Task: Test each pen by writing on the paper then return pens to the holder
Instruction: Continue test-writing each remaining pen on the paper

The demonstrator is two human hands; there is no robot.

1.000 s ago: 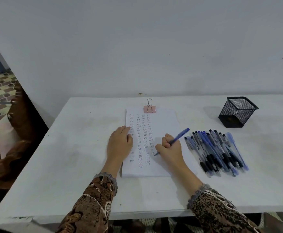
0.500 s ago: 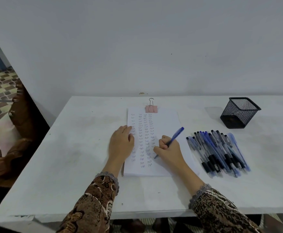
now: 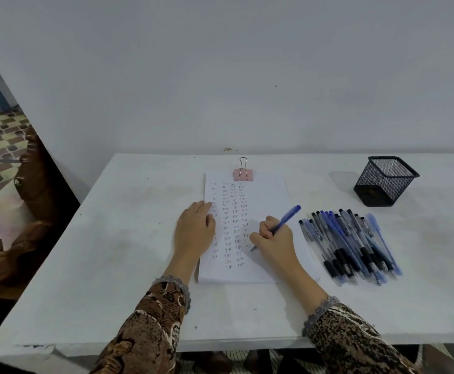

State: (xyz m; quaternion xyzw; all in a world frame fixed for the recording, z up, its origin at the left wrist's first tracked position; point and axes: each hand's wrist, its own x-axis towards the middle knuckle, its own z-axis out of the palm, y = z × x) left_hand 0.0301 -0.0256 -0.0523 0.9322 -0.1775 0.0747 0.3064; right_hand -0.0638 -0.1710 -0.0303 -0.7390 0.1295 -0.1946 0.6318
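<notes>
Head view: your right hand (image 3: pixel 273 240) pinches a blue pen (image 3: pixel 287 215), its tip on the paper (image 3: pixel 269 190). Your left hand (image 3: pixel 194 228) lies flat, fingers together, on the paper's 9 o'clock edge. Spare pens (image 3: pixel 352 244) lie at 3 o'clock and the holder (image 3: pixel 385 182) stands at 2.

We count 1 pen (image 3: pixel 285 220) held | heap of pens (image 3: pixel 349 244) near the right edge of the table (image 3: pixel 112 252): over ten, overlapping, exact number unclear to us | 1 mesh holder (image 3: pixel 385 182) | 1 paper stack (image 3: pixel 269 195) | 1 binder clip (image 3: pixel 243 174) | 2 hands: left hand (image 3: pixel 194 230), right hand (image 3: pixel 274 244)
</notes>
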